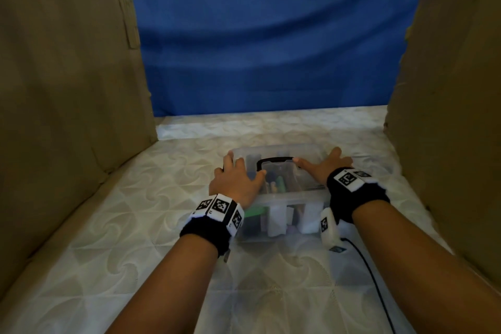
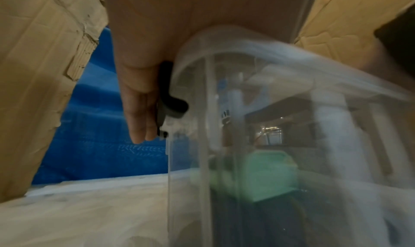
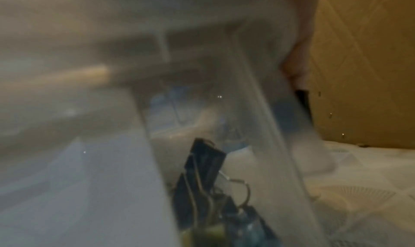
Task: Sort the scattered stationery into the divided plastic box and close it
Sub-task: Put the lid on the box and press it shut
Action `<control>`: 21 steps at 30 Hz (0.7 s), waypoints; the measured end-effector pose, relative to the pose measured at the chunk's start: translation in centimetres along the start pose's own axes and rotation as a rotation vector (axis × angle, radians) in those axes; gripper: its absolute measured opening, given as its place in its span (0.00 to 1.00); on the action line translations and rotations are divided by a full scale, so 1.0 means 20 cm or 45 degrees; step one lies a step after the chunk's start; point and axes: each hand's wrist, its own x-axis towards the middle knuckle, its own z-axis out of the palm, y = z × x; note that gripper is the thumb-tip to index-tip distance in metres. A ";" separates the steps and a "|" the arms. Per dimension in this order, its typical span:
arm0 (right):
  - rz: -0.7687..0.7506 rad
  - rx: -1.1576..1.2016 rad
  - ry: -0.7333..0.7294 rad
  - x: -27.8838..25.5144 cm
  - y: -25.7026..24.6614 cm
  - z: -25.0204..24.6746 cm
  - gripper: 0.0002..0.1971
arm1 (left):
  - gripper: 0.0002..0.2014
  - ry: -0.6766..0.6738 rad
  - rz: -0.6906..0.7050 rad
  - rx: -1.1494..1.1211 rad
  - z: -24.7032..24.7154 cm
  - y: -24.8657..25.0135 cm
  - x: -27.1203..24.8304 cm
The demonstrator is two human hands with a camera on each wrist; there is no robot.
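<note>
The clear divided plastic box (image 1: 279,222) stands on the quilted surface with its lid (image 1: 284,150) down and a black handle (image 1: 273,159) on top. Pens, a green item (image 2: 269,172) and black binder clips (image 3: 204,171) show blurred through its walls. My left hand (image 1: 244,168) lies flat on the lid's left part, its fingers (image 2: 139,116) hanging straight down over the edge beside a black latch (image 2: 170,107). My right hand (image 1: 320,163) rests spread on the lid's right part, thumb near the handle. A black latch (image 3: 303,100) shows below the right palm.
Tall cardboard walls (image 1: 67,76) (image 1: 455,89) stand on the left and right, a blue cloth (image 1: 271,35) hangs at the back. A black cable (image 1: 374,279) runs from the right wrist toward the near edge of the quilted surface (image 1: 135,238).
</note>
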 end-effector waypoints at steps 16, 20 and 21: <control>-0.194 -0.322 0.194 -0.01 -0.05 0.08 0.51 | 0.36 0.054 -0.014 0.021 0.01 0.01 -0.01; -0.225 -0.382 0.208 0.00 -0.04 0.09 0.45 | 0.37 0.057 -0.019 0.026 0.02 0.01 -0.01; -0.229 -0.397 0.210 0.00 -0.04 0.09 0.45 | 0.37 0.056 -0.016 0.025 0.02 0.01 -0.01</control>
